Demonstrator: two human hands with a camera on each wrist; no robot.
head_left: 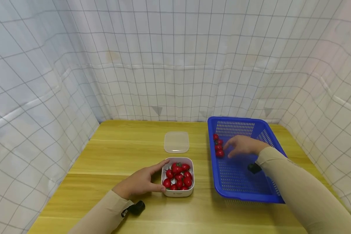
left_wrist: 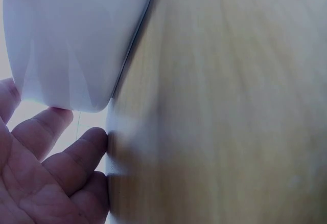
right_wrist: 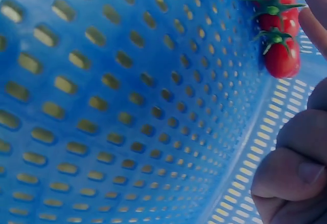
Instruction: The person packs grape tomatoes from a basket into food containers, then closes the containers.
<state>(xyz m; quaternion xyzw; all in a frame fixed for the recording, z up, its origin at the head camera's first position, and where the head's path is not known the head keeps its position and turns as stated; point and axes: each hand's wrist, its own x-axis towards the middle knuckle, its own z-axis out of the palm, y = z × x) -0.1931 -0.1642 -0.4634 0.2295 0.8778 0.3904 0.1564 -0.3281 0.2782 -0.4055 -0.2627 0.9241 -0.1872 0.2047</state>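
A small white square container (head_left: 177, 193) full of cherry tomatoes (head_left: 178, 177) stands on the wooden table. At its left side my left hand (head_left: 138, 182) holds it, index finger at the back corner and thumb at the front one. In the left wrist view, fingertips (left_wrist: 60, 115) meet the container's smooth wall (left_wrist: 66, 45). Inside a blue perforated basket (head_left: 214, 182), my right hand (head_left: 242, 145) reaches toward several cherry tomatoes (head_left: 219, 153) along the left wall. Its thumb and index finger are apart with nothing between them; the other fingers (right_wrist: 291, 180) are bent.
Behind the white container lies a translucent square lid (head_left: 176, 142), flat on the table (head_left: 125, 143). The blue basket takes up the right part of the table. White grid-patterned curtains (head_left: 178, 65) enclose the back and both sides.
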